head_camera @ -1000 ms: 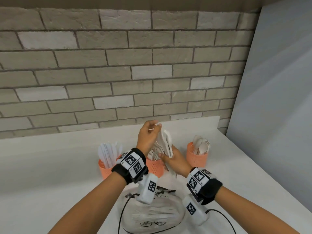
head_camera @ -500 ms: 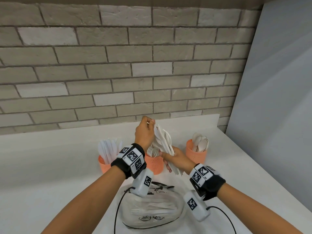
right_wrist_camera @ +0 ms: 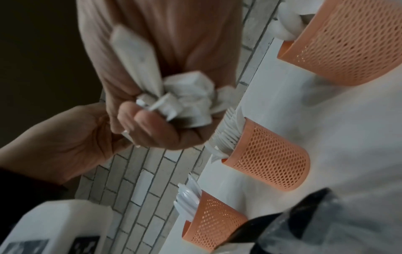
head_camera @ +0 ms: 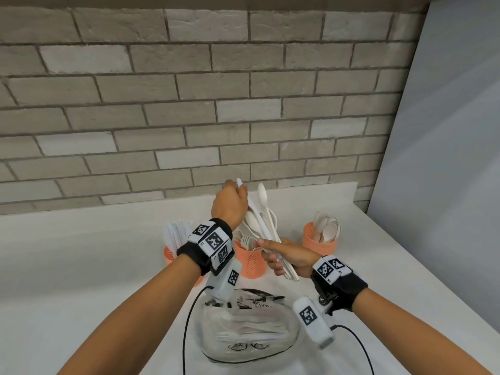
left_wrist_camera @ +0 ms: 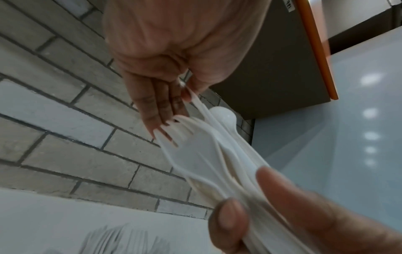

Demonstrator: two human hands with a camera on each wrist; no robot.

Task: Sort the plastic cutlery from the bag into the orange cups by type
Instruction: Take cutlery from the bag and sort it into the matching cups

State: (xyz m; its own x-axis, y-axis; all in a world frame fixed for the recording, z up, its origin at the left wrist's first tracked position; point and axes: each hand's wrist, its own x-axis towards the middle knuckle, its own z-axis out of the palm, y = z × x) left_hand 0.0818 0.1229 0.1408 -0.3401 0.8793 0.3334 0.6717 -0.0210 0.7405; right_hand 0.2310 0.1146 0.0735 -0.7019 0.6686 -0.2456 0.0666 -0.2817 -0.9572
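My right hand [head_camera: 270, 255] grips a bundle of white plastic cutlery [head_camera: 263, 226] by the handles, above the middle cup. A fork [left_wrist_camera: 187, 151] and a spoon [left_wrist_camera: 224, 113] show in the bundle. My left hand [head_camera: 238, 189] pinches the top end of one long thin piece [left_wrist_camera: 195, 101] in that bundle. Three orange mesh cups stand in a row: the left cup [head_camera: 170, 254] has knives, the middle cup [head_camera: 250, 262] forks, the right cup [head_camera: 319, 242] spoons. The clear bag [head_camera: 249, 331], with more cutlery inside, lies in front of me.
A white counter [head_camera: 81, 266] carries everything. A brick wall [head_camera: 189, 117] stands right behind the cups, and a grey panel [head_camera: 446, 158] closes the right side. Black cables [head_camera: 186, 320] from the wrist cameras trail beside the bag.
My left hand has risen with the tip of the thin piece, which now stands out above the bundle. My right hand has shifted slightly right with the bundle.
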